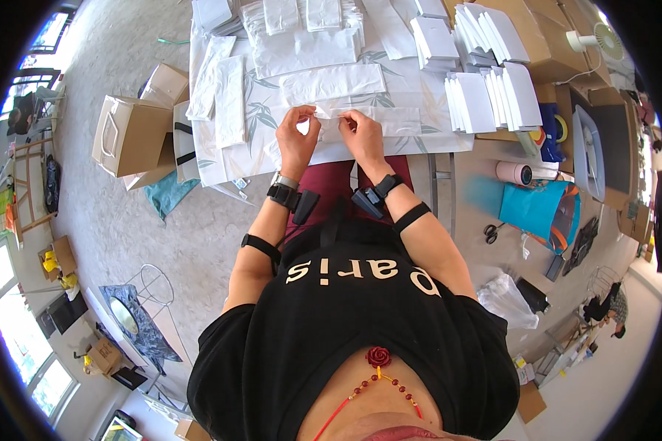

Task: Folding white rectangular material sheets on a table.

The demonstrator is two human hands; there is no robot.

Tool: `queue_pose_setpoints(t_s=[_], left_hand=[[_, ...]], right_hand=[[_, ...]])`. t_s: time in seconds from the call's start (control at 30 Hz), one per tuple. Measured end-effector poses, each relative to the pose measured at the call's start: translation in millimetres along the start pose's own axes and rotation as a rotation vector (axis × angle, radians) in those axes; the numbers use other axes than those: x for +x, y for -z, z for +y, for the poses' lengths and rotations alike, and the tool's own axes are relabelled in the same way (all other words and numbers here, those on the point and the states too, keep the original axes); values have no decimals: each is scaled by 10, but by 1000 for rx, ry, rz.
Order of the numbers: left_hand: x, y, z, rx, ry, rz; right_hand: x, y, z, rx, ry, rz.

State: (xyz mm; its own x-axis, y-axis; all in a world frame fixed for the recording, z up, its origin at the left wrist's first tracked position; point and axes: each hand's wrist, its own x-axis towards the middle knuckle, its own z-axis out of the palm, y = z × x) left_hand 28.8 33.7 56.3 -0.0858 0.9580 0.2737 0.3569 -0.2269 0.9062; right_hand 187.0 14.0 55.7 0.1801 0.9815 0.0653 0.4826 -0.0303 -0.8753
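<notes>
At the near side of the table, both hands work over a thin, translucent white plastic bag [401,121] laid flat. My left hand [298,143] is closed in a pinch, thumb against forefinger, with a small white edge of the bag sticking up at its tips. Just to the right, my right hand [363,136] pinches the bag as well, its fingertips curled together. Right beyond the hands lies a folded white packet [332,84]. More long white packets [231,101] lie to the left, and a broad pile of white packets [305,51] is farther back.
A patterned cloth [261,117] covers the table. White folded stacks [469,103] stand on its right side, beside cardboard boxes [504,26] and a small fan [607,40]. At the left, brown boxes [129,136] stand near the table edge. Scissors [491,234] and a blue bag [533,209] lie at the right.
</notes>
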Motion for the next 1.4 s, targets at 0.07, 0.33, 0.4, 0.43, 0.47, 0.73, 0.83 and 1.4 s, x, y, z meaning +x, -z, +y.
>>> queue_pose_setpoints(t_s=[0.07,0.33,0.4,0.43,0.47,0.73,0.83,1.4], left_hand=[[-8,4,-2,10,3,4],[-40,39,-56,-223,201,-103],[-43,33,9,-152,147,-134],[-43,19,44,-82,92,-163],[-48,19,47,-80,92,-161],[-33,-24,-45,12,84,-209],[-2,15,-58,38,31,-190],[-54,-101,18,222,-91,-205]], right_hand=[[-7,-14,4,11,-17,-6],[16,-76,121,103,-121,9],[12,-75,177,140,-146,4],[8,-71,206,144,-155,4],[7,-80,191,151,-161,-1],[-20,-78,89,204,-158,-29],[0,-56,131,225,-174,-23],[-18,-82,126,303,-210,-36]])
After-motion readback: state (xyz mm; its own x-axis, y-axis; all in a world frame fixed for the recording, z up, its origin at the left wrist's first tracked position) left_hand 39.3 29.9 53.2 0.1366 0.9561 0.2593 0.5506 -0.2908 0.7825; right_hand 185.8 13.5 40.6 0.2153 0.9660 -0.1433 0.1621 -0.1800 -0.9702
